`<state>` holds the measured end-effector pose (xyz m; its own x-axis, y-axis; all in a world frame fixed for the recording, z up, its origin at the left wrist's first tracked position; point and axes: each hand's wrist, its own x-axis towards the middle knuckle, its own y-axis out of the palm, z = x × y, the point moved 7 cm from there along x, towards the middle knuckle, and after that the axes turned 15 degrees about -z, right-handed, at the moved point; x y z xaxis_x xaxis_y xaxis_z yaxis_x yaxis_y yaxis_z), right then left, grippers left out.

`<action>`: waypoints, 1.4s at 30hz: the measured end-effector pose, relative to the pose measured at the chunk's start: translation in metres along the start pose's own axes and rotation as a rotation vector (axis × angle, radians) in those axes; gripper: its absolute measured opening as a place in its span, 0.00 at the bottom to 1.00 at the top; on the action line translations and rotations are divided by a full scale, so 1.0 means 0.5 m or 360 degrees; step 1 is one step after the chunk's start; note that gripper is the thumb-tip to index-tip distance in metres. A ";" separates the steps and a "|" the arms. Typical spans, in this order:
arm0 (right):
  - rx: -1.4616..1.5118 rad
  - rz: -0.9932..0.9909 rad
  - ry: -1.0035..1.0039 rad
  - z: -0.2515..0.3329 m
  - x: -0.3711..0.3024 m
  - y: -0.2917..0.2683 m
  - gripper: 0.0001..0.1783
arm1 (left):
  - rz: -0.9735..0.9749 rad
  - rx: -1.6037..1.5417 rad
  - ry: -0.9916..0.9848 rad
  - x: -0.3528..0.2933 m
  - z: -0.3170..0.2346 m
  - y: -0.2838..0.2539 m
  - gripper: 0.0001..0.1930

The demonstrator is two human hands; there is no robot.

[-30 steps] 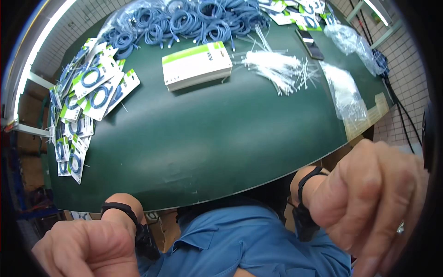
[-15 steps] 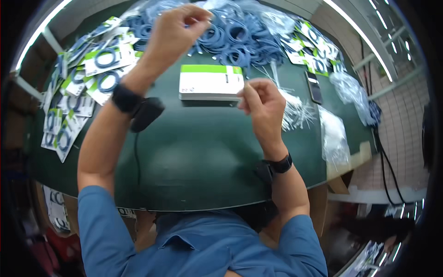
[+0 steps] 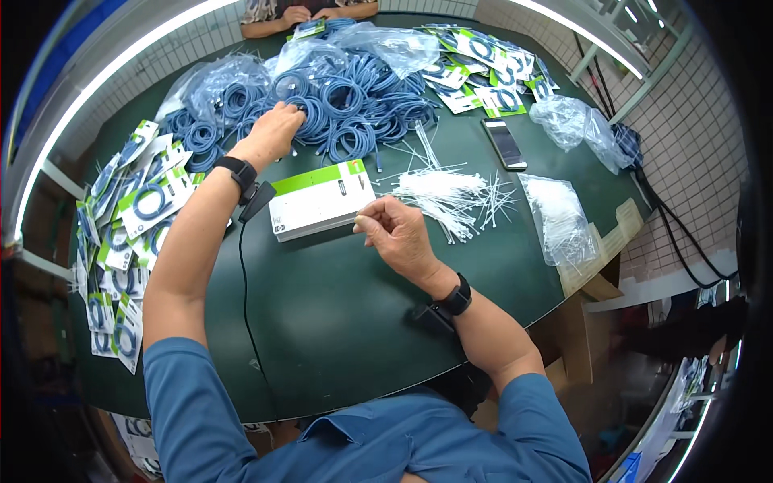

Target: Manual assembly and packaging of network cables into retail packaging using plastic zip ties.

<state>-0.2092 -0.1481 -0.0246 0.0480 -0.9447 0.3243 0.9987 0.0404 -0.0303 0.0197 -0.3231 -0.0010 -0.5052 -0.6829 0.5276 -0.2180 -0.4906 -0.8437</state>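
Note:
My left hand reaches to the near edge of a large pile of coiled blue cables. Its fingers are bent over a coil there, the tips partly hidden. My right hand is held at the right corner of a stack of white and green cards, thumb and fingers pinched together. Whatever may be in that pinch is too small to make out. Beyond the right hand lies a loose heap of white cable ties.
Carded blue cables lie heaped at left and far right. A phone, a bag of cable ties and crumpled clear plastic lie at right. Another person's hands rest at the far edge. A black cord crosses the table.
The head view has shifted, bringing the far edge and another person's hands into sight. My left hand, raised before, is now down at the cable pile. My right hand stays pinched beside the card stack.

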 end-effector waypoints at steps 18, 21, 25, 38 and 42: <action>0.0017 0.0056 0.0068 0.008 -0.001 0.011 0.04 | -0.0249 -0.0928 -0.1066 0.030 0.050 -0.140 0.10; 0.0088 0.0002 0.0149 0.011 -0.005 0.004 0.04 | -0.0575 -0.1922 -0.1458 0.006 0.001 -0.188 0.17; 0.0209 -0.0019 0.0380 0.023 -0.007 -0.010 0.09 | -0.0648 -0.2849 -0.1438 -0.023 -0.190 -0.241 0.20; 0.0307 -0.0100 0.0175 0.117 -0.024 -0.023 0.22 | -0.0469 -0.3069 -0.1692 -0.143 -0.384 -0.230 0.20; 0.0269 -0.0144 0.0034 0.116 -0.031 -0.015 0.22 | -0.0490 -0.3105 -0.1796 -0.167 -0.380 -0.218 0.21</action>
<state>-0.2166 -0.1148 0.0254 -0.0408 -0.9536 0.2984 0.9874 0.0072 0.1581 -0.0731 -0.1100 0.0281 0.0599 -0.9869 -0.1501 -0.8069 -0.1363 0.5747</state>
